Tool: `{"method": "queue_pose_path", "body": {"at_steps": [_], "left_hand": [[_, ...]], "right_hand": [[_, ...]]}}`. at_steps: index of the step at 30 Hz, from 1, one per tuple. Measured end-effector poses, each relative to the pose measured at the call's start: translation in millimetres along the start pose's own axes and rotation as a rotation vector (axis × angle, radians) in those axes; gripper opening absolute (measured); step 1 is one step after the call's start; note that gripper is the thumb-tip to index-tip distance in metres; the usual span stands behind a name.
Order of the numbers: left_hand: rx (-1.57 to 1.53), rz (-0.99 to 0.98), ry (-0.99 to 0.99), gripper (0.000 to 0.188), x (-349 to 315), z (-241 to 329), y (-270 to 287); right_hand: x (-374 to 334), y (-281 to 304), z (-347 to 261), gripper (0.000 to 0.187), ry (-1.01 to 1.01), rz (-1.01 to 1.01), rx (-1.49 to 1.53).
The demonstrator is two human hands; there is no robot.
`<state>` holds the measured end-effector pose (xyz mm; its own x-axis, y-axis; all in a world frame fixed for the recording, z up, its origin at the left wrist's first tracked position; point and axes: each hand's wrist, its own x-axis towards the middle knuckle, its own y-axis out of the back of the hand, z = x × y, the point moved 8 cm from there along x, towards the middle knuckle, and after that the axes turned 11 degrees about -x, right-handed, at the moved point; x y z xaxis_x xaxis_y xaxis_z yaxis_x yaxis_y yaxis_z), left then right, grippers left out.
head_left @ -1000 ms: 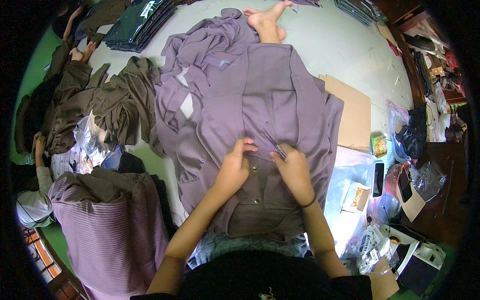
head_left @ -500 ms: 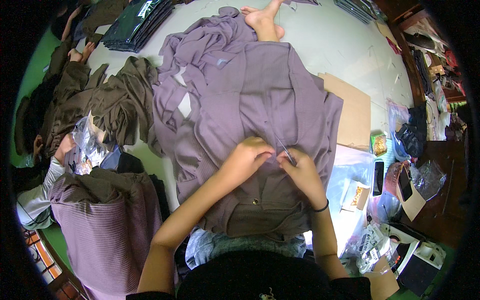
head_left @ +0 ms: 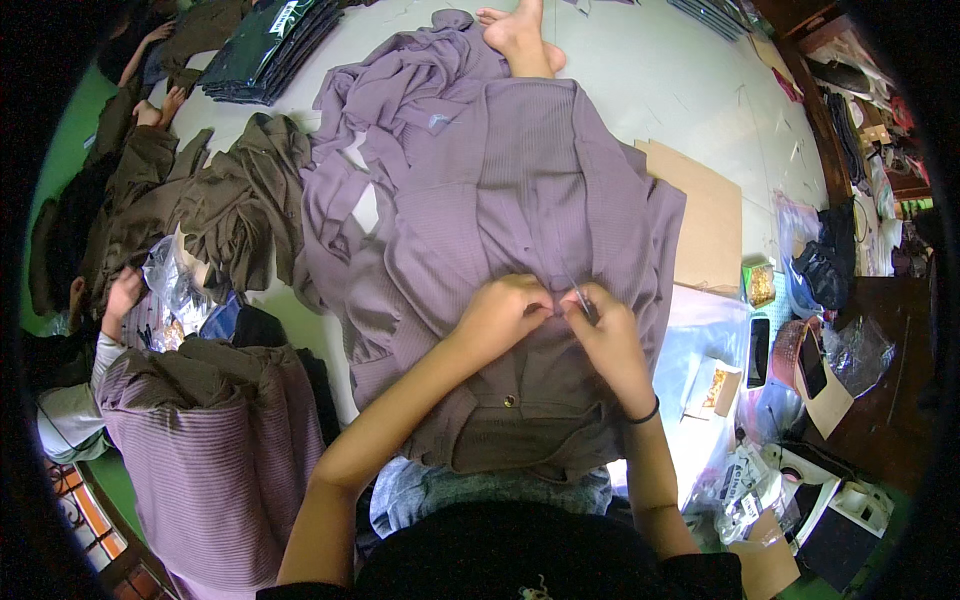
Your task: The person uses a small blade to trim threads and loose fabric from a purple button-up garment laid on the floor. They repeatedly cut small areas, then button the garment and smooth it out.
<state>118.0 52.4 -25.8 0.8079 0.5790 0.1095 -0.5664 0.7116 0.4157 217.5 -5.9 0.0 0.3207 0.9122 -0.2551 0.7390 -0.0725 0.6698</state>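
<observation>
A mauve ribbed button-front garment (head_left: 440, 240) lies spread before me, its near part darker and carrying a shiny button (head_left: 510, 401). My left hand (head_left: 508, 312) is closed, its thumb and fingertips pinching the fabric at the front opening. Just to its right, my right hand (head_left: 604, 325) is closed around a pair of small, slim scissors (head_left: 580, 292), their thin blades pointing up and away over the cloth. The thumb and index finger of that hand meet close to my left fingertips. Whatever fine bit lies between the fingertips is too small to make out.
Brown garments (head_left: 250, 190) and a rolled mauve ribbed bundle (head_left: 215, 450) lie left, near another person's hand (head_left: 124, 292). Packed dark garments (head_left: 270, 50) and a bare foot (head_left: 522, 45) are far off. Cardboard (head_left: 695, 215), a box of buttons (head_left: 714, 388) and a phone (head_left: 759, 350) lie right.
My hands have drawn slightly closer together at the front opening, and the scissors have tipped a little more upright. At the left, the other person's hand has shifted slightly.
</observation>
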Motion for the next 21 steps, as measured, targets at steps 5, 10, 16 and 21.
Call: {"method": "queue_pose_path", "body": {"at_steps": [5,10,16,21], "left_hand": [[-0.134,0.105,0.098,0.01,0,-7,7],[-0.202,0.148,0.177,0.01,2,-14,10],[-0.337,0.154,0.277,0.011,2,-24,9],[-0.354,0.19,0.294,0.011,0,-24,11]], "right_hand": [[-9,36,-12,0.023,0.128,0.313,-0.095],[-21,45,-9,0.03,0.065,0.078,-0.169],[-27,30,-4,0.034,0.0,-0.155,-0.244],[-19,22,-7,0.036,0.057,-0.135,-0.297]]}}
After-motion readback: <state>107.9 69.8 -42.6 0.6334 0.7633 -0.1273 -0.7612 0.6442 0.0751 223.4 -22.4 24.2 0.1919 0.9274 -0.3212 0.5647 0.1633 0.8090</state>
